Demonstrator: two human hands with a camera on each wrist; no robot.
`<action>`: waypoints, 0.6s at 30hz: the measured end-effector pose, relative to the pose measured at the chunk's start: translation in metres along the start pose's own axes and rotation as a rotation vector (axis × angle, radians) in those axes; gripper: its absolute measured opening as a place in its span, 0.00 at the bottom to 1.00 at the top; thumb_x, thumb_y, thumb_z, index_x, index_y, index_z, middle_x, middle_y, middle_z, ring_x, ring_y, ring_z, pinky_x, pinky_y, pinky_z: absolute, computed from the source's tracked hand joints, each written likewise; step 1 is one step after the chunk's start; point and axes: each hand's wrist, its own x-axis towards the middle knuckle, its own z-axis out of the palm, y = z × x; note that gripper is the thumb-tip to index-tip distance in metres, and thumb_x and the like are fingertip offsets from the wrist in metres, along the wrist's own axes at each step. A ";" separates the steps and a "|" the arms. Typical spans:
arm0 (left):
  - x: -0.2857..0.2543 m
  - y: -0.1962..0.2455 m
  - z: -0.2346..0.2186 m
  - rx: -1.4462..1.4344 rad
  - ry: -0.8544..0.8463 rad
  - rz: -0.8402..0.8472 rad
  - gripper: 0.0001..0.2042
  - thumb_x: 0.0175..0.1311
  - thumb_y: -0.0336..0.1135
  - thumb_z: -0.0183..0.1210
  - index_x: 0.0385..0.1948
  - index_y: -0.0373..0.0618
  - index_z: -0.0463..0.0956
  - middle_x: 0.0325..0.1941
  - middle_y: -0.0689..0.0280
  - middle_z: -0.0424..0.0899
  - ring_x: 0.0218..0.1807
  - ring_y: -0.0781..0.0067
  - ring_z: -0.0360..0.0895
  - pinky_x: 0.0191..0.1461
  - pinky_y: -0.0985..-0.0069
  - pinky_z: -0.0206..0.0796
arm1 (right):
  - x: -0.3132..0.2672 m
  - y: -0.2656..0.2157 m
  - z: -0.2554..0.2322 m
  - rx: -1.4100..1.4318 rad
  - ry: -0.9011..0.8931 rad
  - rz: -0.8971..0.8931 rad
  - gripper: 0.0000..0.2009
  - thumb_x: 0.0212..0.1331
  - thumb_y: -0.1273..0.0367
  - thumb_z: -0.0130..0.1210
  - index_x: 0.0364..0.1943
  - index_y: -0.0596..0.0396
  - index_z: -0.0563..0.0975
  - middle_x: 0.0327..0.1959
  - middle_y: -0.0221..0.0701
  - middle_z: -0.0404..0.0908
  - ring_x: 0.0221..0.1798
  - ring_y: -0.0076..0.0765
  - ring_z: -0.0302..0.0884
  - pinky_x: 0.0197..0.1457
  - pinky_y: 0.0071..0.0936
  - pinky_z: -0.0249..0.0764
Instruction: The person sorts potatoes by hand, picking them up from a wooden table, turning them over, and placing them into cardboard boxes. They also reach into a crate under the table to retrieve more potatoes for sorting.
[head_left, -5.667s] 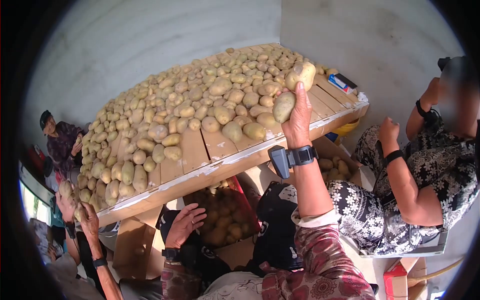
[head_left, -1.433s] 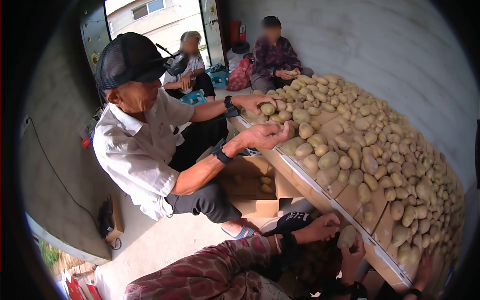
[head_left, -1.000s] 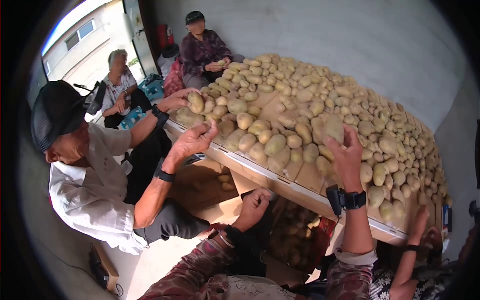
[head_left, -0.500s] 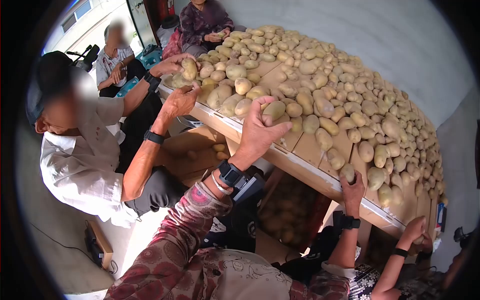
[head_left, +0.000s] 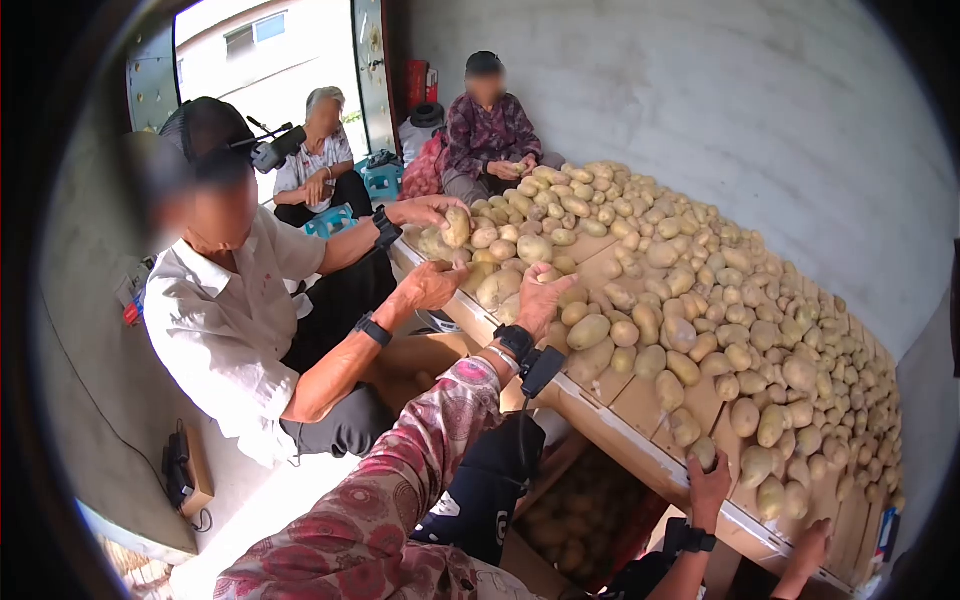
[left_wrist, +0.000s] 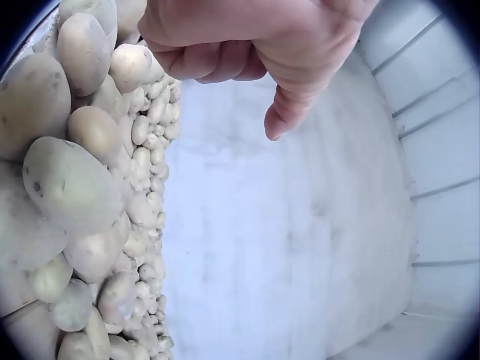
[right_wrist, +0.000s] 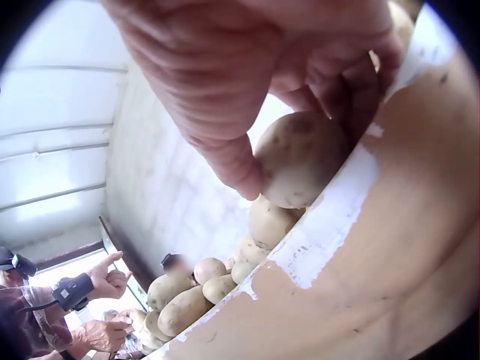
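My left hand (head_left: 540, 305) reaches over the potatoes at the table's near left. In the left wrist view, the left hand (left_wrist: 262, 37) has loosely curled fingers, thumb apart, and holds nothing. A potato pile (head_left: 700, 320) covers much of the cardboard-topped table (head_left: 635, 405). At the front edge, my right hand (head_left: 710, 490) grips a potato (head_left: 702, 455). The right wrist view shows the thumb and fingers of the right hand (right_wrist: 225, 90) around this potato (right_wrist: 296, 161), right at the white-taped edge (right_wrist: 322, 217).
At left, a person in a white shirt (head_left: 225, 340) holds a potato (head_left: 456, 228) near my left hand. Another person's hand (head_left: 812, 545) is at the right edge. Two seated people are behind. Below the table stands a box of potatoes (head_left: 570, 520).
Since 1.4 s ago my left hand has risen from beside the table to over the potatoes. My right hand lifted its potato above the table, then lowered it to the front edge. The view has shifted.
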 end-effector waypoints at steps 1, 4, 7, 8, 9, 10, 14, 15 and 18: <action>-0.004 -0.004 -0.003 0.083 0.016 -0.018 0.31 0.45 0.31 0.69 0.50 0.41 0.59 0.43 0.61 0.69 0.42 0.72 0.70 0.41 0.78 0.67 | -0.001 -0.001 -0.001 -0.016 0.008 -0.004 0.25 0.43 0.61 0.63 0.46 0.61 0.73 0.39 0.48 0.79 0.44 0.53 0.77 0.49 0.39 0.71; -0.010 -0.015 -0.005 0.067 0.015 -0.005 0.31 0.45 0.32 0.69 0.50 0.41 0.60 0.42 0.61 0.69 0.40 0.73 0.71 0.40 0.77 0.67 | -0.003 0.001 0.001 0.020 0.052 -0.054 0.23 0.45 0.61 0.62 0.44 0.62 0.73 0.37 0.47 0.79 0.41 0.47 0.78 0.47 0.34 0.71; -0.017 -0.006 -0.006 0.100 0.004 -0.083 0.31 0.45 0.33 0.69 0.49 0.40 0.60 0.40 0.62 0.70 0.38 0.75 0.71 0.38 0.78 0.67 | -0.001 0.005 0.007 0.020 0.046 -0.050 0.24 0.45 0.61 0.62 0.45 0.62 0.73 0.38 0.48 0.79 0.43 0.50 0.77 0.49 0.37 0.71; -0.024 -0.003 -0.003 0.102 -0.035 -0.126 0.31 0.45 0.33 0.69 0.49 0.40 0.60 0.39 0.62 0.70 0.38 0.76 0.71 0.38 0.78 0.67 | -0.003 0.006 0.003 0.057 0.031 -0.048 0.25 0.44 0.61 0.63 0.45 0.61 0.73 0.39 0.49 0.78 0.44 0.54 0.76 0.49 0.39 0.71; -0.030 0.004 0.001 0.097 -0.022 -0.144 0.30 0.45 0.33 0.70 0.49 0.40 0.61 0.39 0.62 0.70 0.38 0.77 0.70 0.38 0.79 0.66 | -0.003 0.006 0.003 0.090 0.028 -0.039 0.26 0.42 0.61 0.64 0.46 0.61 0.72 0.40 0.48 0.78 0.45 0.53 0.76 0.50 0.39 0.71; -0.025 -0.005 -0.003 0.096 -0.020 -0.133 0.30 0.45 0.33 0.70 0.49 0.40 0.61 0.39 0.62 0.70 0.38 0.77 0.70 0.38 0.79 0.66 | -0.003 0.003 0.004 0.097 0.030 -0.048 0.26 0.42 0.61 0.64 0.46 0.61 0.72 0.40 0.48 0.78 0.45 0.53 0.76 0.50 0.39 0.71; -0.030 -0.017 0.010 -0.003 -0.058 -0.098 0.30 0.45 0.33 0.70 0.49 0.40 0.60 0.41 0.60 0.71 0.41 0.74 0.70 0.42 0.79 0.66 | -0.005 -0.012 -0.008 -0.045 0.046 -0.074 0.29 0.38 0.61 0.67 0.47 0.59 0.72 0.39 0.48 0.79 0.44 0.53 0.77 0.50 0.39 0.71; -0.029 -0.022 0.011 -0.032 -0.042 -0.137 0.31 0.45 0.33 0.69 0.50 0.40 0.60 0.41 0.60 0.71 0.41 0.74 0.70 0.43 0.79 0.66 | -0.007 -0.021 -0.011 -0.083 0.031 -0.026 0.29 0.38 0.61 0.67 0.46 0.59 0.72 0.39 0.47 0.79 0.43 0.53 0.77 0.49 0.39 0.71; -0.049 0.008 0.019 -0.037 0.013 -0.197 0.33 0.46 0.34 0.70 0.52 0.41 0.57 0.41 0.59 0.71 0.39 0.72 0.72 0.39 0.79 0.68 | 0.000 -0.024 -0.003 -0.125 0.050 0.008 0.26 0.39 0.59 0.66 0.44 0.59 0.72 0.36 0.47 0.80 0.42 0.53 0.78 0.48 0.40 0.71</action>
